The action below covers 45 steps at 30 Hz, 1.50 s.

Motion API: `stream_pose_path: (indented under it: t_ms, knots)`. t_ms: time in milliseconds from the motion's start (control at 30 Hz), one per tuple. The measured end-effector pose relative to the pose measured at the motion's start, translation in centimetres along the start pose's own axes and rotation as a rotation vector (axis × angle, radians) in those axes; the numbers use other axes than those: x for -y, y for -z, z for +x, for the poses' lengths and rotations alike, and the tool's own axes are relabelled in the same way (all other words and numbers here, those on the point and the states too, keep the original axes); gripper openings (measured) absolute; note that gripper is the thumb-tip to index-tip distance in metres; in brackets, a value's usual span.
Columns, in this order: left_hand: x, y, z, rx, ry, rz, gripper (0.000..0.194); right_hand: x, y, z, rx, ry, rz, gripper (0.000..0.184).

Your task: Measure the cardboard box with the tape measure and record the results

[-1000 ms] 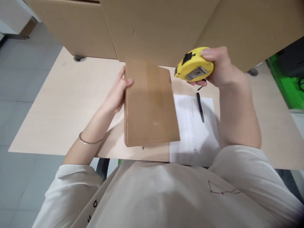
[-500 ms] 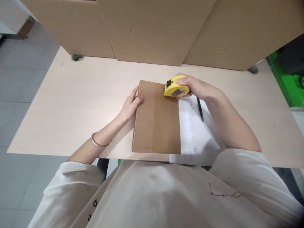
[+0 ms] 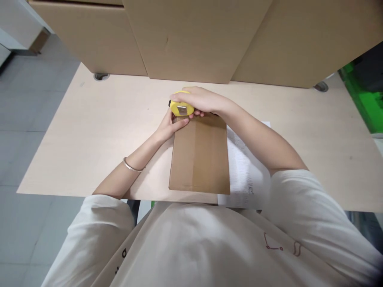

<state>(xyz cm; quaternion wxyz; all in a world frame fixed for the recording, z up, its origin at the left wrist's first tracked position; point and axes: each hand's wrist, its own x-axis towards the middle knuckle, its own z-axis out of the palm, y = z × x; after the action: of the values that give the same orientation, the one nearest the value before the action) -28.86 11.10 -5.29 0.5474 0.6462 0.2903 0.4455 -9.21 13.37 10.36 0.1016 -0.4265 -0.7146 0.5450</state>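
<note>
A flat brown cardboard piece [image 3: 200, 157] lies on the pale wooden desk [image 3: 98, 131] in front of me. My right hand [image 3: 201, 100] is wrapped over a yellow tape measure [image 3: 181, 106] and holds it at the cardboard's far left corner. My left hand [image 3: 170, 125] rests just below the tape measure, its fingers curled against the same corner and touching the cardboard's edge. A thin bangle sits on my left wrist.
A printed white sheet [image 3: 245, 167] lies under the cardboard's right side, partly covered by my right arm. Large cardboard boxes [image 3: 191, 40] stand along the desk's far edge. A green object [image 3: 363, 103] is at the far right. Grey floor shows on the left.
The cardboard was lowered flat onto the desk. My right hand carried the tape measure down and leftward to the cardboard's far left corner, meeting my left hand. The pen is now hidden by my arm.
</note>
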Motion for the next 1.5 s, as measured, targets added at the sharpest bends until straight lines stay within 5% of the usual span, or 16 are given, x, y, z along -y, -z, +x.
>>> stream_pose_path:
  t_ms: [100,400,600,833,1167,1500]
  knots:
    - [0.1,0.1,-0.5,-0.042,0.03,-0.008,0.071,-0.3,0.1,0.2,-0.093,-0.018,-0.065,0.047]
    - [-0.1,-0.2,-1.1,-0.148,0.142,-0.008,0.092,-3.6,3.8,-4.2,-0.061,0.014,-0.002,0.049]
    - [-0.7,-0.5,0.0,-0.235,0.224,-0.102,0.065,-3.7,3.7,-4.6,-0.118,-0.035,-0.028,0.049]
    - [-1.3,-0.3,0.0,-0.201,0.18,-0.028,0.072,-4.0,3.6,-4.4,-0.135,-0.06,-0.038,0.046]
    - [-1.4,-0.3,-0.2,-0.181,0.193,-0.051,0.07,-9.2,9.5,-12.0,-0.206,-0.114,0.013,0.039]
    - [-1.2,-0.1,-0.4,-0.193,0.197,-0.03,0.069,-9.1,7.4,-11.2,-0.311,-0.171,0.068,0.028]
